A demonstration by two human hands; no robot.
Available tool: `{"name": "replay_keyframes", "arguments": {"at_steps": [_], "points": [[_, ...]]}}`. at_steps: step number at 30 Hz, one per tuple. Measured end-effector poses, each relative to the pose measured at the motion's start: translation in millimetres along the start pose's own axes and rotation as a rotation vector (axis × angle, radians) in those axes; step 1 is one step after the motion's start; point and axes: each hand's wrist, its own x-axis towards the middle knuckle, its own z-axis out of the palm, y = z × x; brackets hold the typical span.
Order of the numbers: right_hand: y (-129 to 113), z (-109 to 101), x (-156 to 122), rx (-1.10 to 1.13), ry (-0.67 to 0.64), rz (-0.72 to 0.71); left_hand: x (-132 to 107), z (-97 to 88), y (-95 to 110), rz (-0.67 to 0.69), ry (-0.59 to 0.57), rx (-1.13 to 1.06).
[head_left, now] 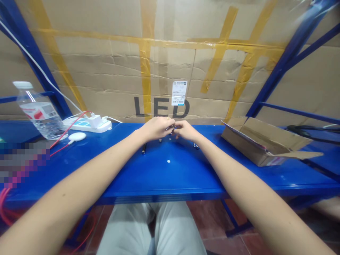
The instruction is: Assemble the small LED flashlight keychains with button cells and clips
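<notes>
My left hand [158,127] and my right hand [185,130] meet above the far middle of the blue table [159,177]. Both have their fingers closed around a small dark, shiny object [171,128] between them; its kind is too small and covered to make out. Below my left wrist lies a short black cylindrical piece [143,148]. A small black-and-white item [196,146] rests by my right wrist, partly hidden by it. Two small white dots, one of them a round spot [168,161], show on the tabletop in front of my hands.
An open cardboard box [255,145] stands at the right. On the left are a water bottle [39,111], a white power strip [87,124] with a plugged-in adapter, a round white charging pad [77,137] and red cables. A large taped carton [114,71] rises behind the table.
</notes>
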Motion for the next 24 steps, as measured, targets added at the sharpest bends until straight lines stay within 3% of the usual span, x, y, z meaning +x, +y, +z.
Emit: {"name": "replay_keyframes", "arguments": {"at_steps": [8, 16, 24], "points": [[0, 0, 0, -0.031, 0.034, -0.006, 0, 0.0, 2, -0.002, 0.016, -0.035], [-3, -6, -2, -0.556, 0.229, -0.356, 1, 7.7, -1, -0.059, -0.009, -0.109], [0, -7, 0, -0.620, 0.252, -0.425, 0, 11.1, -2, -0.061, -0.039, -0.134]]}}
